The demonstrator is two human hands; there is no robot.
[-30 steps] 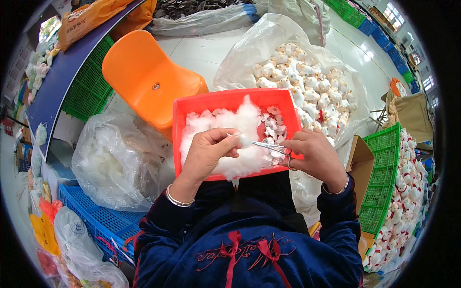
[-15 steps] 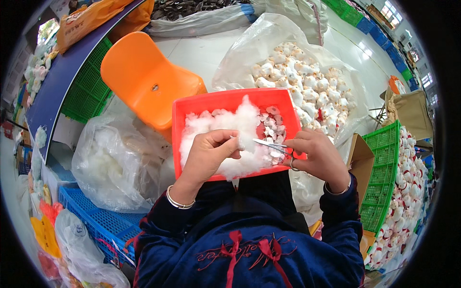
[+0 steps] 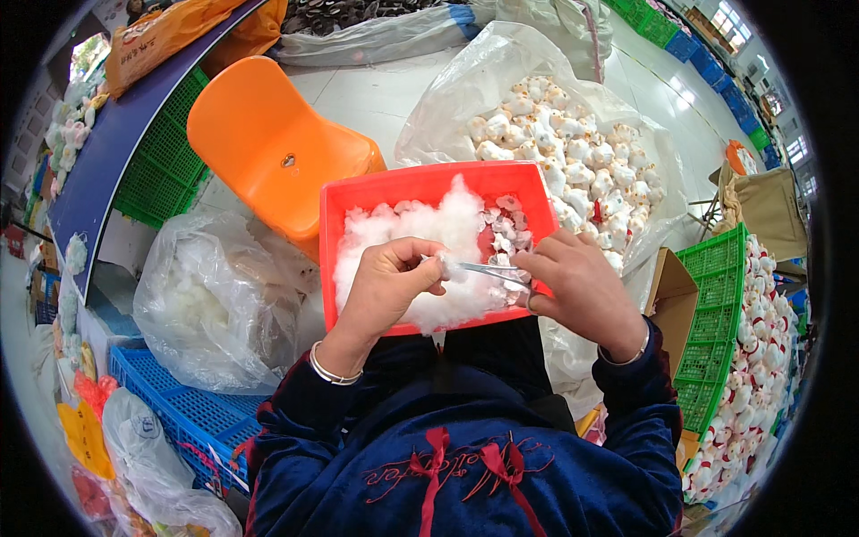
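Observation:
My left hand is closed in a pinch on a small whitish fabric piece over the red plastic tray. My right hand grips silver scissors, their tips against or inside the piece; my left fingers partly hide the contact. Fluffy white stuffing fills the left and middle of the tray below. Several small pale pieces lie in its right part. The tray rests in front of me at my lap.
An orange chair stands beyond the tray. A clear bag of white stuffed pieces lies at the far right. At left are a plastic bag of stuffing and a blue crate. A green crate and cardboard box stand right.
My right hand has moved in slightly, bringing the scissors' tips left to the small piece. The blades look closer together now. My left hand has stayed nearly still.

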